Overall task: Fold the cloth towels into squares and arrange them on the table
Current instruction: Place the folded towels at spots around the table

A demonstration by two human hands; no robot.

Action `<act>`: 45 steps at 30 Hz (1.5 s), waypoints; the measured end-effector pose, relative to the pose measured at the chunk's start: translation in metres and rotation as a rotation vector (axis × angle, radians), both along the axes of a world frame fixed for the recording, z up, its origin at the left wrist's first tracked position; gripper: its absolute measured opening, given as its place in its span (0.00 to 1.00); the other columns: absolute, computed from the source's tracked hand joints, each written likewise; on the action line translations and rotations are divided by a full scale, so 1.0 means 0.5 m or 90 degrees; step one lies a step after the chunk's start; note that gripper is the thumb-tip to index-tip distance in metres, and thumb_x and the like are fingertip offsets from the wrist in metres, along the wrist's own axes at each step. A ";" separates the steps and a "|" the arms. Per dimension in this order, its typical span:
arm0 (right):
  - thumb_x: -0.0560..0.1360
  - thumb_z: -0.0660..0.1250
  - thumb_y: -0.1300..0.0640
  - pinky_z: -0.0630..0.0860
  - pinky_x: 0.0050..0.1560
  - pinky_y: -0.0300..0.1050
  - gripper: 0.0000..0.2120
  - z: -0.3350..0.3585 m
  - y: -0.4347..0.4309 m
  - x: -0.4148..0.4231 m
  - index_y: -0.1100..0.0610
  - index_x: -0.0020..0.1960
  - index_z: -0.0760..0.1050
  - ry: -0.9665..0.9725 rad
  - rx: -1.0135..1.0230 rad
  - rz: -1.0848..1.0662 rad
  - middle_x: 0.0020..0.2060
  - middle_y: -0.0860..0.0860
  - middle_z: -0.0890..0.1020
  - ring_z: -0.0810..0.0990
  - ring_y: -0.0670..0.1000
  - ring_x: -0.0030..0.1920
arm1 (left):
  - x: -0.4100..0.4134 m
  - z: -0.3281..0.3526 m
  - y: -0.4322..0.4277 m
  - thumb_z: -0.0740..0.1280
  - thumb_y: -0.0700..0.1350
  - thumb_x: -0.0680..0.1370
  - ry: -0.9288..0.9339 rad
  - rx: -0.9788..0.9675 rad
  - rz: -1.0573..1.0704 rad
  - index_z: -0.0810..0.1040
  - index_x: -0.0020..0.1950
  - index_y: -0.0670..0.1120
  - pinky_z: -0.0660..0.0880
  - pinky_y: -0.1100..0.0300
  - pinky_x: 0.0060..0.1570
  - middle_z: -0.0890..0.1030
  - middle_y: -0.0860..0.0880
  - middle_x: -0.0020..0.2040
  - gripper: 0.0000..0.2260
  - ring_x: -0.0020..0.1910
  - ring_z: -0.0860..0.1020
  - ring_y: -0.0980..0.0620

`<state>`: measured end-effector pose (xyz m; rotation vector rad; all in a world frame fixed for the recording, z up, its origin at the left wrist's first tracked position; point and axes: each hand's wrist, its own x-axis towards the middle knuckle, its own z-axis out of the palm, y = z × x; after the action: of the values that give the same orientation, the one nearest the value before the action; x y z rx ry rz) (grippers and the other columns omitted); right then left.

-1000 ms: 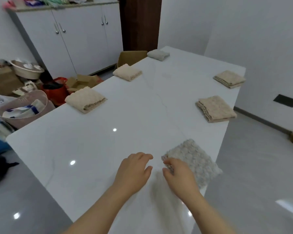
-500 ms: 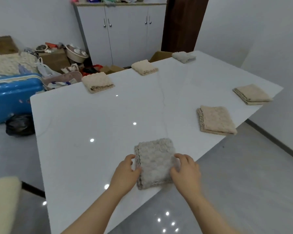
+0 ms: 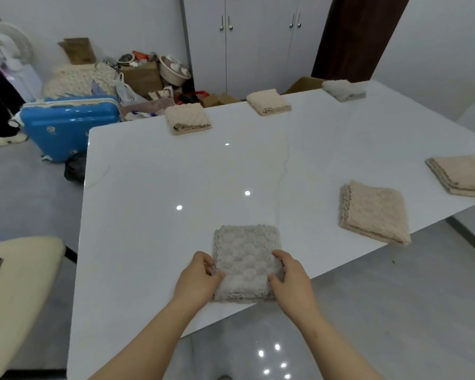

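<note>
Even indoor light, ceiling-lamp glare dots on glossy table [image 3: 154, 171], soft blur, wide-angle edge bending

White table [image 3: 154, 174] — grey towel [image 3: 246, 253] at the near edge, two beige towels [image 3: 373, 212] further along it; three more towels [image 3: 188, 119] line the far edge.
</note>
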<state>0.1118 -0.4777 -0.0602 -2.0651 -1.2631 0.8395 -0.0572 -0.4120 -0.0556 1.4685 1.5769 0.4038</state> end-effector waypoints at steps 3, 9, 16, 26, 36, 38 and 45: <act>0.75 0.62 0.63 0.63 0.45 0.29 0.23 -0.004 0.009 0.012 0.52 0.68 0.65 0.017 0.017 0.041 0.51 0.49 0.72 0.70 0.44 0.46 | 0.004 -0.008 -0.010 0.68 0.42 0.74 0.007 0.009 0.044 0.69 0.45 0.48 0.67 0.67 0.32 0.73 0.52 0.38 0.08 0.39 0.73 0.52; 0.74 0.64 0.60 0.65 0.51 0.37 0.23 -0.005 0.004 0.063 0.53 0.69 0.66 0.092 0.006 0.040 0.56 0.52 0.74 0.73 0.48 0.52 | 0.035 -0.019 -0.066 0.69 0.40 0.74 -0.002 0.020 0.157 0.66 0.40 0.52 0.66 0.67 0.34 0.72 0.52 0.37 0.12 0.37 0.72 0.55; 0.75 0.63 0.57 0.67 0.52 0.38 0.23 -0.007 -0.017 0.107 0.52 0.69 0.65 0.131 -0.002 0.034 0.57 0.51 0.73 0.74 0.50 0.53 | 0.075 -0.024 -0.088 0.69 0.40 0.74 -0.034 0.025 0.234 0.70 0.48 0.45 0.70 0.58 0.42 0.72 0.52 0.39 0.08 0.39 0.72 0.52; 0.75 0.61 0.63 0.69 0.45 0.32 0.19 -0.012 0.003 0.107 0.52 0.65 0.70 0.098 0.008 0.083 0.53 0.51 0.77 0.76 0.48 0.47 | 0.086 -0.026 -0.078 0.68 0.39 0.74 -0.066 0.033 0.287 0.71 0.47 0.46 0.69 0.59 0.44 0.73 0.52 0.38 0.07 0.39 0.73 0.53; 0.74 0.61 0.65 0.69 0.37 0.24 0.18 -0.013 0.010 0.116 0.53 0.63 0.72 0.111 0.003 0.063 0.47 0.48 0.75 0.74 0.43 0.42 | 0.083 -0.030 -0.076 0.68 0.39 0.74 -0.052 0.029 0.224 0.70 0.43 0.49 0.68 0.66 0.34 0.72 0.52 0.38 0.08 0.37 0.72 0.54; 0.75 0.62 0.64 0.69 0.37 0.24 0.18 -0.012 0.007 0.118 0.53 0.63 0.72 0.114 0.002 0.068 0.46 0.47 0.75 0.74 0.41 0.42 | 0.079 -0.032 -0.077 0.68 0.39 0.74 -0.061 0.026 0.219 0.71 0.43 0.49 0.68 0.67 0.34 0.73 0.52 0.39 0.07 0.39 0.73 0.52; 0.75 0.63 0.64 0.69 0.42 0.27 0.17 -0.012 0.004 0.119 0.53 0.62 0.73 0.149 -0.005 0.039 0.44 0.43 0.75 0.75 0.41 0.43 | 0.078 -0.032 -0.082 0.68 0.40 0.74 -0.062 0.019 0.222 0.72 0.44 0.48 0.66 0.69 0.31 0.73 0.52 0.39 0.06 0.36 0.72 0.57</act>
<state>0.1712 -0.4755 -0.0664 -1.8776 -1.2012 1.0803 -0.0180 -0.4531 -0.0714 1.1757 1.7557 0.6916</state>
